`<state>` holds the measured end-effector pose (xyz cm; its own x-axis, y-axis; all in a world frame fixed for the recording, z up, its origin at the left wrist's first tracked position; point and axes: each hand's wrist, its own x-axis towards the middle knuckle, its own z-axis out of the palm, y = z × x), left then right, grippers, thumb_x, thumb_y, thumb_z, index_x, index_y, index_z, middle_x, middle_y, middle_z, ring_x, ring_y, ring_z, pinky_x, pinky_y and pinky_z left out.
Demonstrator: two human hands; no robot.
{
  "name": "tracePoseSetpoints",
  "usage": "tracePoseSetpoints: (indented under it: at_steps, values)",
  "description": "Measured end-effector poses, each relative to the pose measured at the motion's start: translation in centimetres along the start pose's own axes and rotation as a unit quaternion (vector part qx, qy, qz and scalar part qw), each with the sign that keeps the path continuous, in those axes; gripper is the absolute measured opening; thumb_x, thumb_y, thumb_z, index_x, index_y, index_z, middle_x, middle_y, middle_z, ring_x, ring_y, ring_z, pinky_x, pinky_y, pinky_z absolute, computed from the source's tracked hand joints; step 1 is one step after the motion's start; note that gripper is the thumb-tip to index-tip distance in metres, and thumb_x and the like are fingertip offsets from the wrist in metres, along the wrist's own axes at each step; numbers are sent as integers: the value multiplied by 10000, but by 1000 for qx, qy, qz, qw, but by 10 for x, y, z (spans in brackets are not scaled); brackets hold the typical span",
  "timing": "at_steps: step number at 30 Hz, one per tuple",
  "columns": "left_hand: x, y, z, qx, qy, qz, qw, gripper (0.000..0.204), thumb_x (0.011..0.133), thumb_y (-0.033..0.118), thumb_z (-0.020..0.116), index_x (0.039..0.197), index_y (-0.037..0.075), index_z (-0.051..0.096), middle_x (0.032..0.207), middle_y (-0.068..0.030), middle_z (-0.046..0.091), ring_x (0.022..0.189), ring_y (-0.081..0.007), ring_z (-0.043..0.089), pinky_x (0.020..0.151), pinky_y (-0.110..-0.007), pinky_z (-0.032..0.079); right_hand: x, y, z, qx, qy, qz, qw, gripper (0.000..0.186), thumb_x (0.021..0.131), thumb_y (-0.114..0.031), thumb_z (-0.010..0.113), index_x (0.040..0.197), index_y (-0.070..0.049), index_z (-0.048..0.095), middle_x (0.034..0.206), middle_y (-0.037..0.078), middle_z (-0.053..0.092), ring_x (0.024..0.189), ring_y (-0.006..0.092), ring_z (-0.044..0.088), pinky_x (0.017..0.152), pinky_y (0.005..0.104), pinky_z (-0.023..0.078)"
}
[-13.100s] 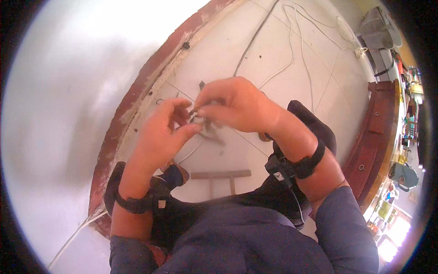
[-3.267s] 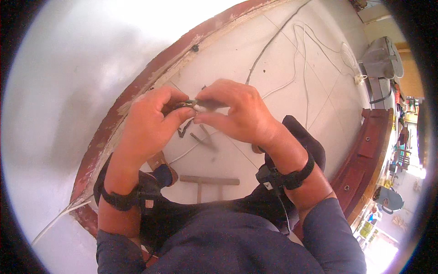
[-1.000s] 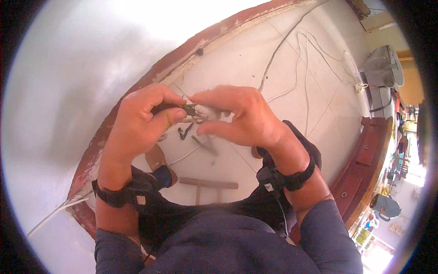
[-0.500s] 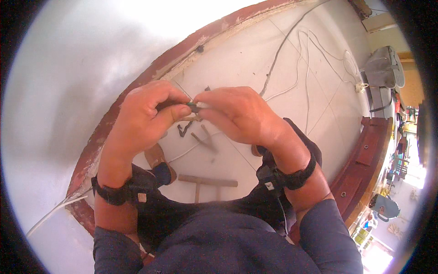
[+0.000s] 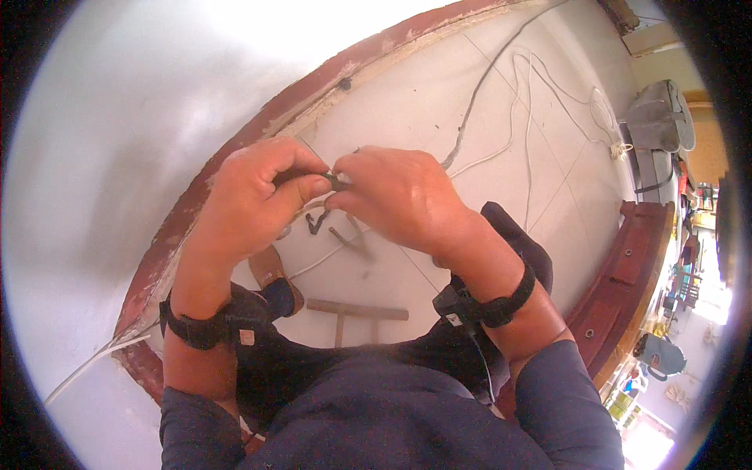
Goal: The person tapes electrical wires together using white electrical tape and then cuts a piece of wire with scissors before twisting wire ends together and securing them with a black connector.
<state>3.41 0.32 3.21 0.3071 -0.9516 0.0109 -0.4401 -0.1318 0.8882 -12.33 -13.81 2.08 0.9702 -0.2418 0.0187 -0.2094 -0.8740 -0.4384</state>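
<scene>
My left hand (image 5: 252,192) is closed, thumb and forefinger pinching one end of a thin, dark, cable-like piece (image 5: 336,183). Facing it, the closed fingers of my right hand (image 5: 407,192) grip the same piece, with the fingertips close together. Only a short stretch shows between the hands; its exact kind is too small to make out. Below the fingers, a crooked black strip (image 5: 316,222) shows near the floor.
White and grey cables (image 5: 513,117) trail over the tiled floor (image 5: 415,102) at the far right. A reddish-brown skirting (image 5: 188,184) edges the white wall on the left. A T-shaped wooden piece (image 5: 356,310) lies between my feet, and a dark-red wooden bench (image 5: 619,274) stands right.
My right hand has turned slightly, its fingers shifting around the piece. The green bit that showed between the fingertips is now mostly covered. My left hand stays nearly in place.
</scene>
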Motion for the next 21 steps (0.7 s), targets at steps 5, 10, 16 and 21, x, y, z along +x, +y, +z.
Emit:
tracePoseSetpoints:
  at_steps: [5, 10, 16, 21]
  values:
    - [-1, -1, 2, -11, -5, -13, 1000, 72, 855, -14, 675, 925, -4, 664, 800, -26, 617, 668, -87, 575, 592, -241, 462, 1, -2, 1, -12, 0, 9, 1000, 246, 845, -340, 697, 908, -104, 667, 835, 90, 659, 813, 315, 651, 690, 427, 519]
    - [-2, 1, 0, -15, -10, -17, 1000, 77, 856, -4, 682, 931, -4, 669, 809, -31, 624, 675, -93, 581, 596, -245, 471, -2, 4, 3, 33, 21, -28, 999, 283, 875, -368, 669, 880, -87, 634, 809, 122, 652, 777, 352, 643, 664, 466, 505]
    - [-3, 2, 0, -27, -32, -47, 998, 103, 888, 57, 677, 973, -1, 678, 835, -34, 636, 707, -109, 602, 625, -253, 491, -5, 12, 6, 125, 40, -55, 990, 346, 920, -403, 625, 850, -64, 615, 783, 164, 640, 755, 399, 625, 639, 503, 474]
    - [-4, -9, 10, -102, 67, -24, 992, 174, 914, 102, 666, 1062, 11, 657, 862, -35, 640, 785, -120, 613, 667, -261, 501, 0, 13, -2, 179, 51, -38, 982, 371, 927, -392, 623, 788, -48, 610, 738, 185, 616, 743, 410, 614, 635, 505, 460]
